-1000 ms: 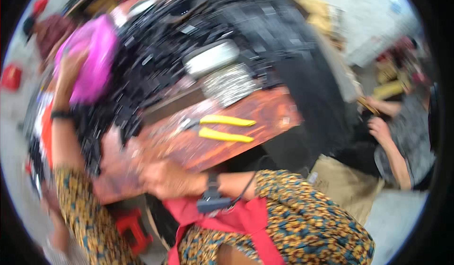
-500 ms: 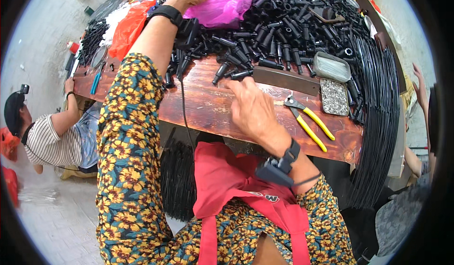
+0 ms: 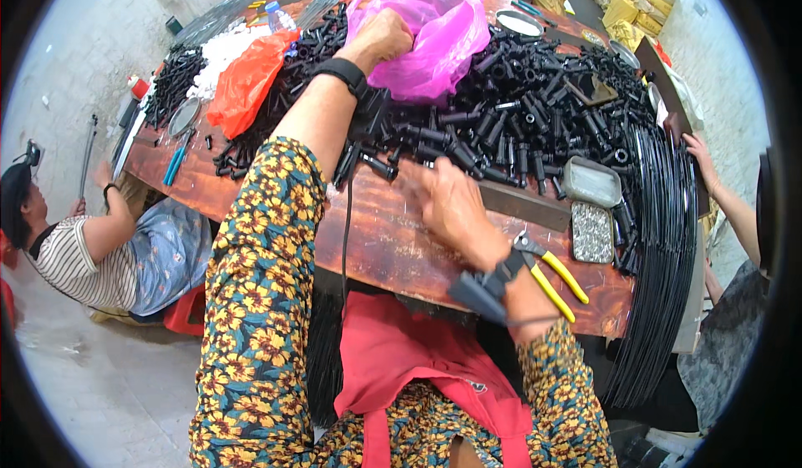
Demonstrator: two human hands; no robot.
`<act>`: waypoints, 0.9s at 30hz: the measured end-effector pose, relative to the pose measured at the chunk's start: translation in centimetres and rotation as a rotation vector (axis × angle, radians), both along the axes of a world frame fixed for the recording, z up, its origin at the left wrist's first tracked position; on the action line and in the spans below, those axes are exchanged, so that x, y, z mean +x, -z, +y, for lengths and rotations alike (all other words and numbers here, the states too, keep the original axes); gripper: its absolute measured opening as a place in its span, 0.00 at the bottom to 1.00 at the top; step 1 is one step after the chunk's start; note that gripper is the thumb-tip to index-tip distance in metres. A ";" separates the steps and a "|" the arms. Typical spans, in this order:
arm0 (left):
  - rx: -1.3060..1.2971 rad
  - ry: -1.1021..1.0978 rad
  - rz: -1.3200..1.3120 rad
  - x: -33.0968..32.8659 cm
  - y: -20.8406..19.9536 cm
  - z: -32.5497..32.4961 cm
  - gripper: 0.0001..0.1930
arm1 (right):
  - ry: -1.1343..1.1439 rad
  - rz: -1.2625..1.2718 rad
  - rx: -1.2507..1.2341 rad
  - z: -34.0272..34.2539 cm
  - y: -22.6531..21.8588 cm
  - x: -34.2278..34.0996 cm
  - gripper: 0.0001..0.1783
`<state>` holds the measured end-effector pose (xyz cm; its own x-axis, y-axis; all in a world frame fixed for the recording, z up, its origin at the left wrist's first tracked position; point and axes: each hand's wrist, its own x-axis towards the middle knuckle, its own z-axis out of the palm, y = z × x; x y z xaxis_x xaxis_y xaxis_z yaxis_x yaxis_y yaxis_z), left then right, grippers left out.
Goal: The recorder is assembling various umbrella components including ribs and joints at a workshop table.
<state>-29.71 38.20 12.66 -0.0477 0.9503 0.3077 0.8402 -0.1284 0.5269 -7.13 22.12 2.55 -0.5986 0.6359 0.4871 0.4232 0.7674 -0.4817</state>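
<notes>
My left hand point(image 3: 389, 35) reaches far over the table, closed on a thin pink plastic bag point(image 3: 451, 50) that lies on a heap of black tubular plastic parts point(image 3: 501, 126). Its fingertips are partly hidden. My right hand point(image 3: 454, 209) is over the wooden table point(image 3: 376, 242), at the near edge of the heap. Its fingers are smeared by motion, and whether they hold anything is unclear. One black tubular part point(image 3: 380, 167) lies just beyond those fingers. Yellow-handled pliers point(image 3: 553, 276) rest beside my right wrist.
A dark metal bar point(image 3: 526, 205), a grey tray point(image 3: 591, 182) and a tin of small metal pieces point(image 3: 591, 232) lie right of my hand. Long black rods point(image 3: 664, 242) line the right edge. A red bag point(image 3: 246, 92) lies left. People sit on both sides.
The view has shifted, showing more of the table's far side. My left hand still grips the pink bag, which looks more spread out. My right hand's fingers have moved and blurred.
</notes>
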 end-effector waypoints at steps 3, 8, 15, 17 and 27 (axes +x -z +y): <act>-0.016 -0.082 0.133 0.6 1.4 1.1 0.10 | 0.005 -0.068 0.060 -5.0 -1.3 2.1 0.14; -0.065 -0.038 0.300 -0.6 4.2 7.5 0.27 | -0.013 0.033 -0.022 -7.6 0.0 6.6 0.15; -0.307 0.044 0.544 8.4 2.7 5.0 0.34 | 0.045 0.213 -0.157 -5.9 2.9 9.8 0.13; -0.331 0.027 0.513 8.0 2.0 5.6 0.35 | 0.035 0.215 -0.165 -5.0 3.2 9.8 0.12; -0.268 -0.090 0.473 4.3 7.0 9.7 0.44 | 0.004 0.252 -0.194 -3.3 4.6 10.0 0.12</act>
<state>-25.42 47.91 5.64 -0.0474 0.9969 0.0628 0.9948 0.0415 0.0934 2.88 18.83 -2.04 -0.4715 0.7338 0.4890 0.2750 0.6492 -0.7092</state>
